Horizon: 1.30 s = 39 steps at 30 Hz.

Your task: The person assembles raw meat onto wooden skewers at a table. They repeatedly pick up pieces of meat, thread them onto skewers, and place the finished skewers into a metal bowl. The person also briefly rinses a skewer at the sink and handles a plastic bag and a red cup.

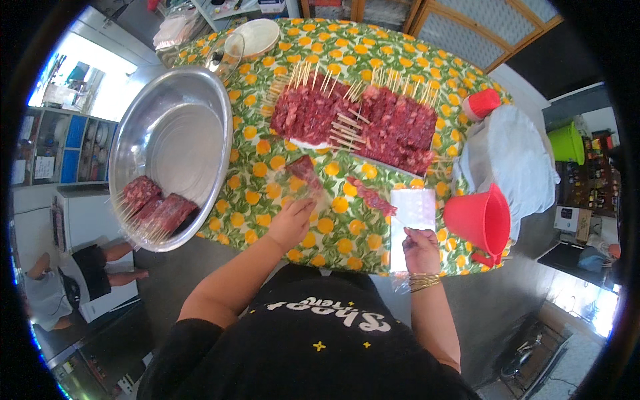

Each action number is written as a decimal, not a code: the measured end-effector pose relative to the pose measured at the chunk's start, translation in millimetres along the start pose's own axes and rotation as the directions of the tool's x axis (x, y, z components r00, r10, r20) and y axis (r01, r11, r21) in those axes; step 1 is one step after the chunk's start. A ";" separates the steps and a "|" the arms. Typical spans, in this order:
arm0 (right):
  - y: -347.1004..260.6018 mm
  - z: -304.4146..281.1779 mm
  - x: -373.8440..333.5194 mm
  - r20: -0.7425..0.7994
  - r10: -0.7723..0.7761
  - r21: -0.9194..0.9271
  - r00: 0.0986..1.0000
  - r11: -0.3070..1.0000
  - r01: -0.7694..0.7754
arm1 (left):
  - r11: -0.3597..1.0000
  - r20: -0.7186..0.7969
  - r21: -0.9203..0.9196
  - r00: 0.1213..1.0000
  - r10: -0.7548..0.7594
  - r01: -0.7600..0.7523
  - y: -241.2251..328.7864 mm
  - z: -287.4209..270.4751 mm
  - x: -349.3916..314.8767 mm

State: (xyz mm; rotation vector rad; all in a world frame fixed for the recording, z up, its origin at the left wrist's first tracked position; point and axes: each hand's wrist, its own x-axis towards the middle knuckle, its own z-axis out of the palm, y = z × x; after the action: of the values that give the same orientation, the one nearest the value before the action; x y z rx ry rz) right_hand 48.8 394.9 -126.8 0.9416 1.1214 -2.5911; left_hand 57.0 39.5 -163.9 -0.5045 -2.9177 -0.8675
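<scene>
My right hand pinches the bare stick end of a meat skewer. Dark red pieces of raw meat cover that skewer's far part, which points up and left over the table. My left hand is closed at the fingertips on the edge of a clear plastic bag. Inside or under this plastic shows a dark red piece of meat; the film's outline is faint. Beyond both hands lie two large stacks of raw meat skewers, a left stack and a right stack, their pale sticks jutting out.
A big oval metal basin at the left holds bundled skewers. Beside my right hand lie a flat white packet and a red pitcher. A cloth-covered object, a red-capped container and a round lid stand around the table's edges.
</scene>
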 end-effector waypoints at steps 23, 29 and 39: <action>170.0 78.0 51.1 0.278 -0.067 -0.952 0.958 0.117 0.284 | 0.999 0.021 0.001 0.999 -0.044 0.044 1.2 29.7 -25.1; 100.5 108.9 70.3 0.322 0.039 -0.890 0.946 -0.328 0.316 | 0.991 0.074 0.049 0.989 -0.129 0.125 2.2 24.9 -34.1; 20.6 248.2 217.2 0.649 -0.076 -0.553 0.757 -0.731 0.401 | 0.983 -0.017 0.149 0.994 -0.105 0.106 5.9 37.9 -37.8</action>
State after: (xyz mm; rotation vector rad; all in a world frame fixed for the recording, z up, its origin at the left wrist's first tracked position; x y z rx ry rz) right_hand -234.7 226.1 -142.5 -0.5101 3.0035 -0.1204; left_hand 96.2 53.5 -198.2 -0.3369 -2.9940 -0.6504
